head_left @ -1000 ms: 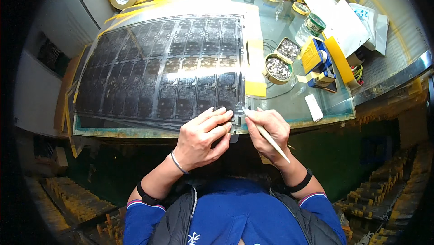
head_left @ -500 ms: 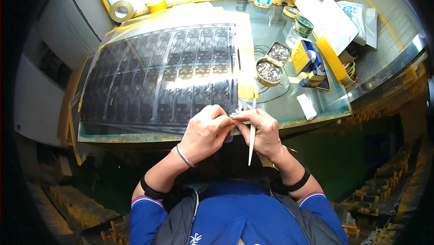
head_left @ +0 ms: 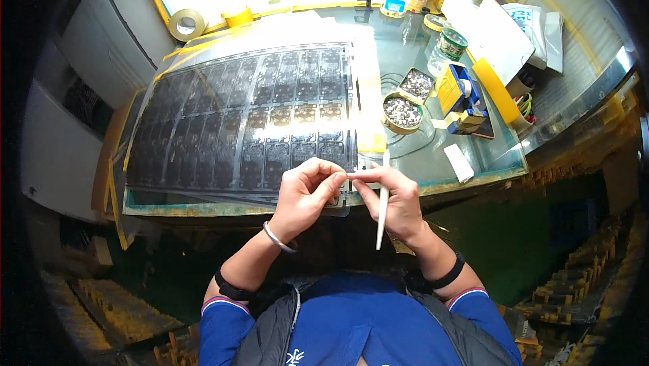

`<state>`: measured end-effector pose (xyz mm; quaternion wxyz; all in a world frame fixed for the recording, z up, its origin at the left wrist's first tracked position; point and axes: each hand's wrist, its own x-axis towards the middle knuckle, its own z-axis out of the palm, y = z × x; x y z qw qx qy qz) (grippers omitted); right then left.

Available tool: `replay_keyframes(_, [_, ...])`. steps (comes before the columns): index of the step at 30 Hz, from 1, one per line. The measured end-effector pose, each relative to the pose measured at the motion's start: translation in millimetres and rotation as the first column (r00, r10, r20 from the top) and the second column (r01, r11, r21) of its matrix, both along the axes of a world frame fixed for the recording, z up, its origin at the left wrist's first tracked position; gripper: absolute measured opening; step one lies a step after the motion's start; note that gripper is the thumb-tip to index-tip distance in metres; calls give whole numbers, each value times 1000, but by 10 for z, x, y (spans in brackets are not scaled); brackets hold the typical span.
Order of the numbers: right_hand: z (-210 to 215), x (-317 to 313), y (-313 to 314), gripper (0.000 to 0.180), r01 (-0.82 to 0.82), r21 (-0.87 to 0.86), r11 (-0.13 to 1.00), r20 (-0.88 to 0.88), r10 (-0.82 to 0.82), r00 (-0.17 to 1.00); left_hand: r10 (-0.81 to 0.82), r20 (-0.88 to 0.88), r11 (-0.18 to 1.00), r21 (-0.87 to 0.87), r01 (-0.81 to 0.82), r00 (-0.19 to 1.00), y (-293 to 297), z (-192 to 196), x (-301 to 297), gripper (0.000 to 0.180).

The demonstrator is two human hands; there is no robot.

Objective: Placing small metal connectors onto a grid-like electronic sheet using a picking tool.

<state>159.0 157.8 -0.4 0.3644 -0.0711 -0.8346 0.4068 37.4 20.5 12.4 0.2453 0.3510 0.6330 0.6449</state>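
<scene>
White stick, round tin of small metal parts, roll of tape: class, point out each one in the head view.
white stick [head_left: 382, 210], head view, middle of its shaft.
round tin [head_left: 386, 114], head view, its left rim.
roll of tape [head_left: 177, 22], head view, left of its ring.

Worktop [head_left: 433, 156]: smooth glass, glossy, mirroring light.
Large dark panel sheet [head_left: 250, 129]: shiny film, plastic-looking.
Slim white stick [head_left: 382, 197]: matt, plastic-looking.
Two round tins [head_left: 403, 110]: metal, filled with glinting bits.
Wrist bangle [head_left: 277, 237]: polished metal.
</scene>
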Motion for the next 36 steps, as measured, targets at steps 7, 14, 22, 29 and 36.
replay_keyframes(7, [271, 27, -56, 25, -109, -215, 970, -171, 73, 983, -138, 218, 980, 174, 101, 966, -60, 135, 79, 9])
replay_keyframes(14, [282, 20, -98, 23, -49, -135, 990, -197, 21, 980, -123, 208, 980, 182, 85, 970, -52, 137, 120, 10])
replay_keyframes(22, [270, 29, -118, 24, 8, -96, 995, -198, -27, 980, -110, 225, 979, 195, 65, 968, -61, 138, 156, 12])
replay_keyframes(29, [220, 30, -126, 21, 58, -179, 982, -216, -97, 972, 240, -662, 963, 258, -85, 710, -60, 251, 202, 15])
replay_keyframes(36, [227, 39, -138, 20, 70, -48, 996, -250, -80, 965, 233, -664, 970, 211, -121, 710, -49, 285, 261, 18])
